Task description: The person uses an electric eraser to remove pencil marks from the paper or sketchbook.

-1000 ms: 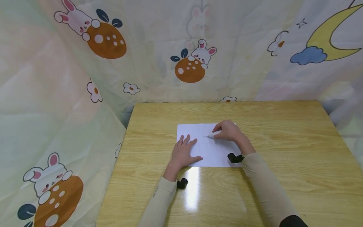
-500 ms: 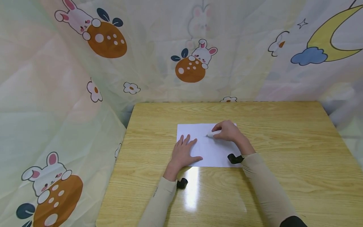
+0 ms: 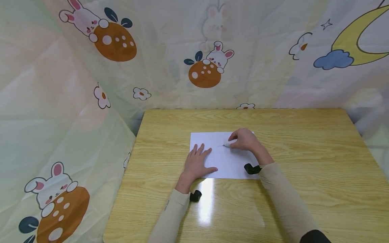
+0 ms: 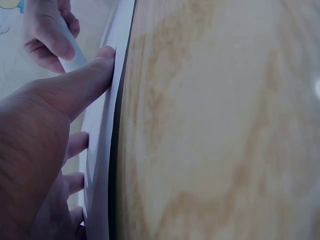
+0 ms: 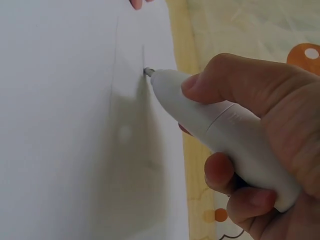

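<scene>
A white sheet of paper [image 3: 225, 168] lies on the wooden table. My left hand [image 3: 197, 162] rests spread on its left part, thumb along the near edge in the left wrist view. My right hand [image 3: 245, 140] grips a thick white pen-shaped electric eraser [image 5: 240, 145], thumb on top and fingers curled beneath. In the right wrist view, its narrow tip [image 5: 148, 72] meets the paper at a short grey line [image 5: 143, 52]. A longer, fainter line [image 5: 117, 47] runs beside it. In the head view, the hand hides most of the eraser.
The wooden table [image 3: 304, 152] extends around the sheet, with a bright light reflection [image 3: 206, 206] in front of it. A printed cloth backdrop [image 3: 164, 50] hangs behind and to the left. Black wrist mounts [image 3: 252, 169] stick out near both cuffs.
The eraser's tip has gone slightly left, then back right along the grey line. My left hand has stayed in place on the paper.
</scene>
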`<state>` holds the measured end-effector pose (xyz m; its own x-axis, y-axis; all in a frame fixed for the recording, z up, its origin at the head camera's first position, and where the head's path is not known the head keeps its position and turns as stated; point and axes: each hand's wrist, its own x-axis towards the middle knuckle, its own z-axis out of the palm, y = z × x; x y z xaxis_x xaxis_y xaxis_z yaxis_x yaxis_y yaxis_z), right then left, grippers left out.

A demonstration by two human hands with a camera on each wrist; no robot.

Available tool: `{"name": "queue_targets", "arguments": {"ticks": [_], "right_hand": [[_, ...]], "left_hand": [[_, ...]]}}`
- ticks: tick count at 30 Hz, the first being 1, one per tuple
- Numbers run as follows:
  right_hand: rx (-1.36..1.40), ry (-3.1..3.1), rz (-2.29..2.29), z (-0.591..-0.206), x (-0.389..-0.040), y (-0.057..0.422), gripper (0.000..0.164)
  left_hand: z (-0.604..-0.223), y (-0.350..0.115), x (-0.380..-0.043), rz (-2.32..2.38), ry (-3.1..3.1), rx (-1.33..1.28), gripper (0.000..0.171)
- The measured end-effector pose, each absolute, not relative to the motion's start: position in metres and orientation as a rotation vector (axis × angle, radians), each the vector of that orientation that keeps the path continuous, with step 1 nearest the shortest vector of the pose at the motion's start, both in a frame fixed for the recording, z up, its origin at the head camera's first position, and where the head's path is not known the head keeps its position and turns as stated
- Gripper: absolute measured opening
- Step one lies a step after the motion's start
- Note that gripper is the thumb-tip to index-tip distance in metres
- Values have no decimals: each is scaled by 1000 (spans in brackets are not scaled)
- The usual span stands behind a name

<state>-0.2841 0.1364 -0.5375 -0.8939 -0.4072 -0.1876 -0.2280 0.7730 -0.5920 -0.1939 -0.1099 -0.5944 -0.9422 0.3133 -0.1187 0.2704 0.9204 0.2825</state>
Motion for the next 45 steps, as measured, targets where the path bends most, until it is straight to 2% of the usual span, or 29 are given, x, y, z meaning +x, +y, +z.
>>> {"name": "queue_targets", "arguments": {"ticks": [45], "right_hand": [[-524,2697,-915,-537,-281,137,18]], "left_hand": [[-589,-109,-193,387,2908,454,91]]}}
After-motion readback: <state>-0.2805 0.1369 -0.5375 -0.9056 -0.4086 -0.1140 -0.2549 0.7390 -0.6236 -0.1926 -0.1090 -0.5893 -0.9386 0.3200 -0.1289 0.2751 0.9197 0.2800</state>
